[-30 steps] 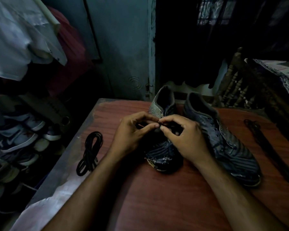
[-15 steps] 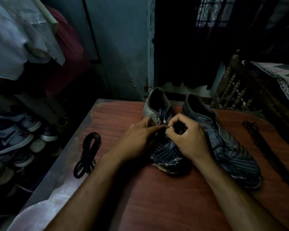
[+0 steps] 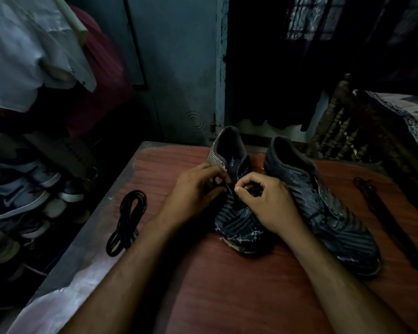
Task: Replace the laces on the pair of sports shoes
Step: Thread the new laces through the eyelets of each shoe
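Two dark striped sports shoes stand on the reddish wooden table, toes toward me. Over the left shoe both hands work at the eyelet area. My left hand pinches a thin dark lace at the shoe's left side. My right hand pinches the lace just right of it, fingertips nearly touching the left hand's. The lace between the fingers is mostly hidden. The right shoe lies untouched beside my right hand. A coiled black lace rests on the table's left part.
A long dark lace or strap lies along the table's right side. The table's left edge drops to a rack of several shoes. Clothes hang at upper left. A bed with carved posts stands at right.
The left shoe has shifted slightly right and farther from me. Both hands followed it and keep pinching at the eyelets; my right fingers have curled up over the lace.
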Available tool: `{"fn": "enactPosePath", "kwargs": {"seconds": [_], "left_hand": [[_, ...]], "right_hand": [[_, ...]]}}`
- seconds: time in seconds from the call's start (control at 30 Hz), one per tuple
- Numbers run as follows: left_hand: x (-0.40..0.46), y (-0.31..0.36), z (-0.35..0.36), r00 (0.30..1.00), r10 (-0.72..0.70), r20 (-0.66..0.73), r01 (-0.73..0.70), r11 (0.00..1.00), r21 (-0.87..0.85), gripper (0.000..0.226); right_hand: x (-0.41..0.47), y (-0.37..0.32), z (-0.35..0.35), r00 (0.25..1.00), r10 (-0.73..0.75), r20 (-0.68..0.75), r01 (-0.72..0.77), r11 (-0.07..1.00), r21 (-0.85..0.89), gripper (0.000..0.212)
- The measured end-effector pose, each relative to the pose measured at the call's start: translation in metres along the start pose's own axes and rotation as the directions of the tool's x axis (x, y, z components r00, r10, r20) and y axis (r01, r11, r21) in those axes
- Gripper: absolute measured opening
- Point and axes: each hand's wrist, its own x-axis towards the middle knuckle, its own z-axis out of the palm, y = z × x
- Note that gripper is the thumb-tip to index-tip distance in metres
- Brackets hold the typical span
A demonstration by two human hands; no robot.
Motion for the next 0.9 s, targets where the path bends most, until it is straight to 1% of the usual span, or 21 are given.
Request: {"fn": "enactPosePath", "kwargs": {"seconds": [0.1, 0.27, 0.4, 0.47, 0.53, 0.6, 0.63, 0.73, 0.9], "left_hand": [[0.000, 0.003, 0.000, 0.999, -0.032, -0.007, 0.032, 0.998, -0.057, 0.022], [-0.001, 0.005, 0.002, 1.000, -0.022, 0.003, 0.022, 0.996, -0.087, 0.019], [-0.001, 0.004, 0.003, 1.000, -0.011, -0.007, 0.010, 0.993, -0.117, 0.020], [-0.001, 0.005, 0.002, 1.000, -0.009, -0.002, 0.008, 0.991, -0.135, 0.025], [-0.002, 0.006, 0.001, 0.999, -0.050, 0.020, 0.053, 0.973, -0.226, 0.035], [-0.002, 0.004, 0.001, 0.990, -0.124, 0.062, 0.138, 0.925, -0.353, 0.044], [-0.002, 0.003, 0.001, 0.986, -0.148, 0.081, 0.168, 0.905, -0.391, 0.043], [-0.002, -0.003, 0.005, 0.976, -0.184, 0.121, 0.218, 0.881, -0.420, 0.029], [-0.002, -0.004, 0.008, 0.967, -0.214, 0.138, 0.254, 0.850, -0.462, 0.024]], "right_hand": [[0.000, -0.002, 0.001, 0.999, -0.007, 0.033, 0.007, 1.000, 0.008, 0.007], [0.000, -0.001, 0.001, 0.999, -0.002, 0.039, 0.001, 1.000, 0.015, 0.011], [0.001, 0.001, 0.000, 0.996, 0.011, 0.085, -0.019, 0.996, 0.088, 0.013], [0.001, 0.001, -0.001, 0.991, 0.029, 0.128, -0.047, 0.989, 0.137, 0.014], [0.002, 0.000, -0.003, 0.984, 0.047, 0.170, -0.076, 0.982, 0.172, 0.015], [0.002, -0.001, -0.004, 0.980, 0.050, 0.190, -0.085, 0.980, 0.180, 0.017], [0.002, -0.001, -0.005, 0.980, 0.048, 0.192, -0.083, 0.981, 0.175, 0.016], [0.002, 0.001, -0.003, 0.979, 0.052, 0.199, -0.079, 0.988, 0.131, 0.014], [0.002, -0.001, -0.003, 0.978, 0.071, 0.197, -0.094, 0.989, 0.110, 0.012]]}}
